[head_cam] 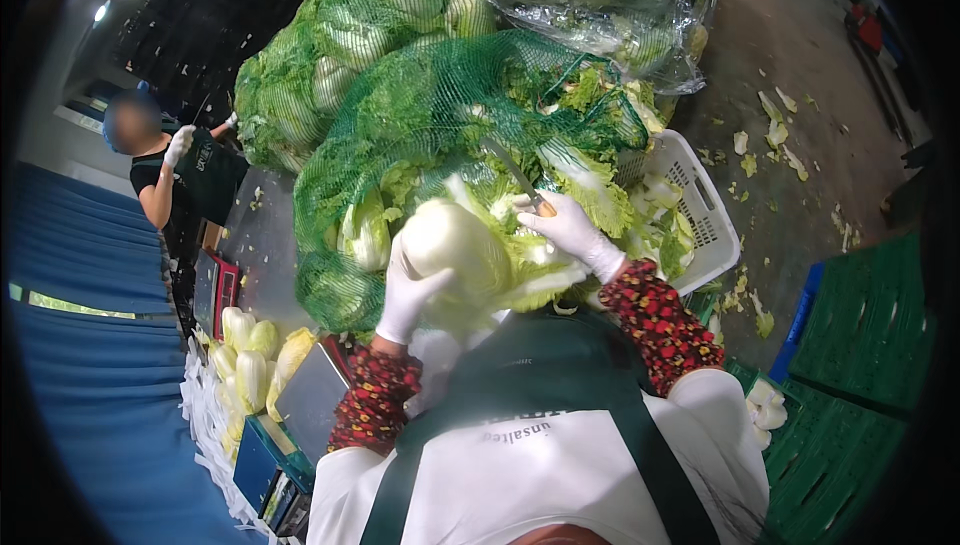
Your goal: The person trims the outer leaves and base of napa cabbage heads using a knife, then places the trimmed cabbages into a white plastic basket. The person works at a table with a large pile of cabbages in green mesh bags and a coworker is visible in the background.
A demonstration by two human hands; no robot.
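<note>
My left hand, in a white glove, grips a napa cabbage from its left side, with the pale base turned up and its leaves towards my apron. In my gloved right hand is a knife; its wooden handle is in my fist and the curved blade points up and to the left. The blade is apart from the cabbage. Loose outer leaves lie beneath and to the right of the cabbage. Just beyond my hands spreads a green mesh sack with more cabbages inside.
A white plastic basket with leaf scraps stands at my right. Stacked green crates are further right. Trimmed cabbages sit beside a scale at the left. Another person works at far left. Leaf scraps litter the floor.
</note>
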